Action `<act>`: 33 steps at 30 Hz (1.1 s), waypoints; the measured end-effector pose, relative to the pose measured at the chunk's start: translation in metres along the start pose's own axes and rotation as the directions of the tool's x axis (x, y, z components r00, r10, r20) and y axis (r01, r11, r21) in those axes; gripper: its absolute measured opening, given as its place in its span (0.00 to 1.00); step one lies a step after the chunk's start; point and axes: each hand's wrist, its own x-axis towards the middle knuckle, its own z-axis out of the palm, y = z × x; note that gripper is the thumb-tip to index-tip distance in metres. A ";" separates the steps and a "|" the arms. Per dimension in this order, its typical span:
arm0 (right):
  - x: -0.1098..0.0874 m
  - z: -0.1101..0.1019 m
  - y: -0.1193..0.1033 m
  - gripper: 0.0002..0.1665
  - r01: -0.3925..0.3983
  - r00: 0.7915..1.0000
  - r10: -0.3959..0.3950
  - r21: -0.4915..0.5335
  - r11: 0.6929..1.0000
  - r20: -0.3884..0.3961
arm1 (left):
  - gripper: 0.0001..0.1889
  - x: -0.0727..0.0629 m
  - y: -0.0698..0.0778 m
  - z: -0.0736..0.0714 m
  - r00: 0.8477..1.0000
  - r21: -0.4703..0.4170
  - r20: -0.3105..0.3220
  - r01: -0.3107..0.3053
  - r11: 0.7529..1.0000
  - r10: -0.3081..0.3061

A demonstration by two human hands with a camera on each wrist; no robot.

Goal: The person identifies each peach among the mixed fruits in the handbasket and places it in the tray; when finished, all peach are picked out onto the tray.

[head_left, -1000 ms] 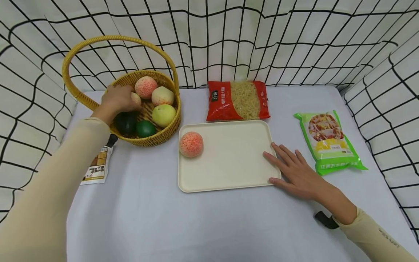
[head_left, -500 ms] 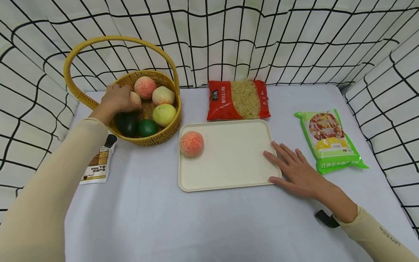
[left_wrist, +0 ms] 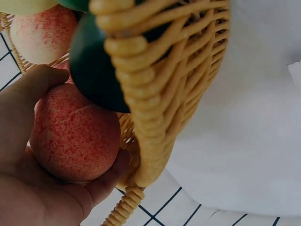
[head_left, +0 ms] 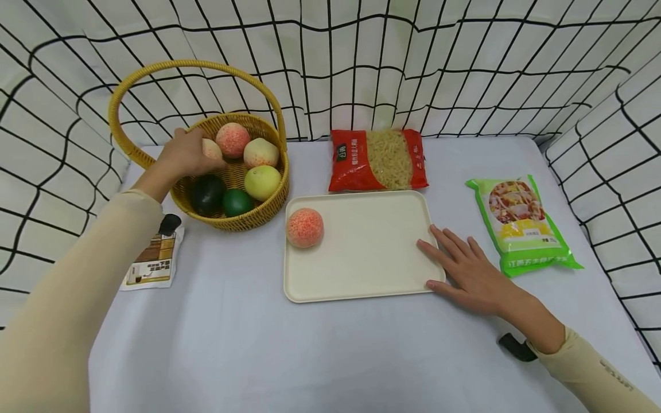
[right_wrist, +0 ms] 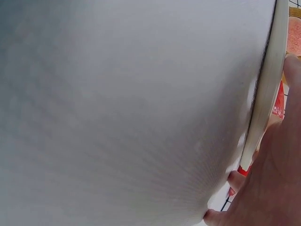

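My left hand is at the left side of the yellow wicker basket, thumb and fingers curled around a red-speckled peach. Beside that peach lies a dark green avocado-like fruit; a smaller green fruit, a yellow-green pear-like fruit, a pale peach and a pink peach share the basket. My right hand lies with fingers spread, fingertips on the right edge of the cream tray. Another peach sits at the tray's left end.
Behind the tray lies a red pasta bag. A green food packet is to the right. Partly under the left forearm is a white-and-brown packet. The basket's tall handle arches up; black-lined netting surrounds the white table.
My left hand has shifted slightly left relative to the basket, still gripping the peach, and more of the dark green fruit shows. My right hand keeps its place on the tray's edge.
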 end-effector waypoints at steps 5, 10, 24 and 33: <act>-0.001 0.000 0.000 0.49 -0.002 1.000 0.002 0.006 1.000 0.003 | 0.42 -0.004 0.002 -0.003 0.998 -0.028 -0.035 -0.049 0.998 0.048; -0.001 0.001 0.000 0.49 -0.001 1.000 0.001 0.008 1.000 -0.001 | 0.43 -0.012 0.008 -0.004 0.995 -0.052 -0.057 -0.087 0.995 0.084; -0.001 0.001 0.000 0.49 -0.007 1.000 0.007 -0.006 1.000 0.001 | 0.39 -0.044 0.020 -0.001 0.977 -0.115 -0.143 -0.173 0.978 0.156; -0.001 0.000 -0.001 0.49 -0.003 1.000 0.003 -0.005 1.000 0.000 | 0.37 -0.070 0.039 0.001 0.960 -0.194 -0.185 -0.245 0.950 0.210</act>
